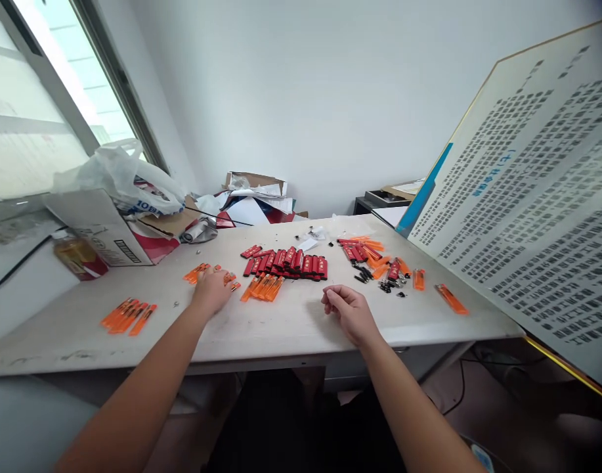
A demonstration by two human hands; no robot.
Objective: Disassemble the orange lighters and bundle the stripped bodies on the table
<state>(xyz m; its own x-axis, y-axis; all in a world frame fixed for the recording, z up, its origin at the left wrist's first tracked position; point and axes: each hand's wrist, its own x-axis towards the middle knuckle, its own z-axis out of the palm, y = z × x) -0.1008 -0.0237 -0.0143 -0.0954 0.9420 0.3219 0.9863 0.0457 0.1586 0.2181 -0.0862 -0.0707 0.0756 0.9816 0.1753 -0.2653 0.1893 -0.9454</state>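
My left hand point(211, 292) lies on the white table point(281, 325), fingers curled down over a few orange lighters point(229, 281); whether it grips one is hidden. My right hand point(348, 310) rests on the table in a loose fist, and nothing shows in it. Between and beyond the hands lies a row of red lighters point(287, 261) with a small row of orange lighters point(264, 287) in front of it. Right of that is a mixed heap of red and orange lighters point(374, 257) and small black parts point(367, 274).
A bunch of orange lighters point(128, 316) lies at the table's left. A cardboard box point(108, 230) with plastic bags sits at the back left. A large printed board point(527, 210) leans along the right side. Single orange lighters point(451, 299) lie near it.
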